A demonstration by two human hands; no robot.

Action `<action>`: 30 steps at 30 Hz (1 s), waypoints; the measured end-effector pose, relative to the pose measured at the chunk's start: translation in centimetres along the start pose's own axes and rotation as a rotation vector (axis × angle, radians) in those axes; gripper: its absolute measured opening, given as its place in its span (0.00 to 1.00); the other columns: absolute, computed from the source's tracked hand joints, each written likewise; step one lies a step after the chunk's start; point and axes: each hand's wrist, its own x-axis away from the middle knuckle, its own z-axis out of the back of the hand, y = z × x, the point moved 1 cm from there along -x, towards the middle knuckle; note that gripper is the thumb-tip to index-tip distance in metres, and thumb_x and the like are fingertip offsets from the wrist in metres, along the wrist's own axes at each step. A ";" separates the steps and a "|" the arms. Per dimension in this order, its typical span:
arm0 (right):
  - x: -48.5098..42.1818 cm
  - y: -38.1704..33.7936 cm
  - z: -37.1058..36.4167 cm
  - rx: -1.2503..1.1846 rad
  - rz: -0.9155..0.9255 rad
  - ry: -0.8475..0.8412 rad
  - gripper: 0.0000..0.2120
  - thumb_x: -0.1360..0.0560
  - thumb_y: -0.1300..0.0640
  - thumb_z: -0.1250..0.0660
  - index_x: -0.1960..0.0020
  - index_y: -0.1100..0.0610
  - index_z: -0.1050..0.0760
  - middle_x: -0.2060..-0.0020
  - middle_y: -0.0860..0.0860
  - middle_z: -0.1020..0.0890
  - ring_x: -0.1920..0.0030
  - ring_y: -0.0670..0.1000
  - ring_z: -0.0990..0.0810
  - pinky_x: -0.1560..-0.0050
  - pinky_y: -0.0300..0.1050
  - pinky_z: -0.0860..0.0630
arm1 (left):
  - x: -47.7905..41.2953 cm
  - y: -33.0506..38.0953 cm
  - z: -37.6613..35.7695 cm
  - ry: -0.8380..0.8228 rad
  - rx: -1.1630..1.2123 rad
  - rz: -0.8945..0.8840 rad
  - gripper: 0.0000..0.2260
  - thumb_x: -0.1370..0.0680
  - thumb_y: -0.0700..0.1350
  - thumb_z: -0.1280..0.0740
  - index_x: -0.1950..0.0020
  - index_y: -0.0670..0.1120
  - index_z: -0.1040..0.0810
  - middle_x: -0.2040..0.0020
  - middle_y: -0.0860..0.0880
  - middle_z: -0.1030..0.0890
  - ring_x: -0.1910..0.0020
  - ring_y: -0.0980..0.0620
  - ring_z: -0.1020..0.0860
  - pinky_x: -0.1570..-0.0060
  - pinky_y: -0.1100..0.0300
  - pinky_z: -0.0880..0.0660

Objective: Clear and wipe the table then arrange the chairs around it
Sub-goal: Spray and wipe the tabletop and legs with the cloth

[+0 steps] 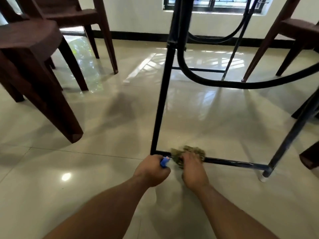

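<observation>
Your right hand (193,171) clamps the cloth (189,152) on the low bar (233,163). Your left hand (151,171) grips a sprayer (164,162); open floor (77,157) lies leftward.

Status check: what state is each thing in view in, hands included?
left hand: grips the blue spray nozzle.
blue spray nozzle: held; bottle body hidden.
right hand: holds the cloth against the low bar.
cloth: bunched on the bar.
low bar: horizontal, partly under the cloth.
brown chairs: upright on the floor.
</observation>
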 end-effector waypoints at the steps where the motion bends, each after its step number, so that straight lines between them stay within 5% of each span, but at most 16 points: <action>1: -0.6 -0.4 -0.1 0.003 0.109 -0.055 0.35 0.28 0.66 0.34 0.23 0.54 0.38 0.23 0.53 0.37 0.22 0.57 0.41 0.22 0.48 0.48 | 0.1 0.3 -0.7 0.004 0.017 -0.004 0.05 0.28 0.51 0.34 0.61 0.52 0.25 0.64 0.52 0.21 0.63 0.48 0.22 0.62 0.54 0.24; 5: -0.6 1.5 1.3 0.235 0.197 -0.177 0.40 0.21 0.60 0.37 0.18 0.54 0.57 0.18 0.51 0.53 0.19 0.53 0.54 0.20 0.49 0.57 | 0.8 2.7 -3.5 -0.032 0.092 -0.083 0.11 0.28 0.57 0.35 0.55 0.52 0.21 0.61 0.53 0.18 0.60 0.50 0.19 0.55 0.49 0.18; 9: 2.0 9.6 2.7 0.417 -0.132 -0.077 0.32 0.18 0.61 0.49 0.19 0.61 0.60 0.19 0.58 0.54 0.20 0.59 0.54 0.21 0.55 0.59 | 0.5 5.9 -5.3 0.015 0.171 -0.097 0.07 0.24 0.51 0.32 0.50 0.51 0.21 0.60 0.50 0.19 0.60 0.48 0.20 0.56 0.50 0.19; 14: 4.5 17.1 5.6 0.356 -0.513 -0.044 0.29 0.19 0.64 0.57 0.21 0.65 0.62 0.20 0.63 0.55 0.20 0.65 0.55 0.22 0.59 0.55 | -0.6 9.2 -7.8 -0.033 0.212 -0.128 0.03 0.26 0.51 0.34 0.57 0.52 0.24 0.67 0.51 0.23 0.69 0.50 0.27 0.62 0.50 0.22; 16: 4.0 16.9 5.1 0.326 -0.465 -0.048 0.30 0.20 0.64 0.53 0.20 0.64 0.58 0.20 0.63 0.51 0.21 0.64 0.51 0.21 0.58 0.51 | -0.9 10.5 -9.0 -0.032 0.222 -0.146 0.01 0.25 0.50 0.34 0.56 0.55 0.25 0.67 0.52 0.24 0.69 0.50 0.28 0.63 0.53 0.23; 19: 3.5 16.2 6.0 0.254 -0.041 -0.154 0.36 0.21 0.64 0.44 0.18 0.57 0.59 0.19 0.52 0.56 0.19 0.54 0.57 0.20 0.49 0.55 | -0.9 11.9 -10.8 -0.048 0.205 -0.163 0.04 0.25 0.48 0.33 0.59 0.53 0.25 0.69 0.52 0.25 0.70 0.52 0.29 0.67 0.56 0.28; 21: 3.7 17.2 7.4 0.215 0.081 -0.190 0.41 0.22 0.61 0.37 0.18 0.54 0.58 0.20 0.46 0.56 0.20 0.49 0.57 0.20 0.47 0.56 | -0.7 12.6 -11.6 -0.074 0.185 -0.180 0.08 0.24 0.47 0.33 0.63 0.53 0.27 0.69 0.54 0.26 0.71 0.54 0.30 0.68 0.61 0.32; 23: 4.1 19.9 8.5 0.215 -0.077 -0.082 0.40 0.23 0.59 0.35 0.18 0.53 0.53 0.19 0.49 0.51 0.20 0.52 0.52 0.20 0.50 0.52 | -0.7 13.3 -12.5 -0.088 0.173 -0.201 0.09 0.24 0.47 0.32 0.63 0.54 0.28 0.68 0.54 0.26 0.69 0.54 0.29 0.67 0.61 0.32; 26: 6.1 22.2 8.7 0.334 -0.265 -0.012 0.38 0.21 0.62 0.41 0.18 0.56 0.60 0.19 0.52 0.59 0.19 0.53 0.60 0.20 0.51 0.57 | -1.0 14.2 -13.6 -0.115 0.186 -0.214 0.07 0.24 0.47 0.31 0.60 0.53 0.28 0.66 0.51 0.25 0.67 0.52 0.28 0.64 0.57 0.29; 30: 5.6 19.8 6.3 0.167 -0.186 0.006 0.40 0.23 0.69 0.43 0.19 0.56 0.62 0.20 0.49 0.63 0.21 0.51 0.67 0.20 0.50 0.57 | -1.2 15.2 -14.6 -0.128 0.230 -0.233 0.06 0.26 0.45 0.31 0.62 0.51 0.25 0.68 0.53 0.26 0.68 0.52 0.28 0.63 0.52 0.25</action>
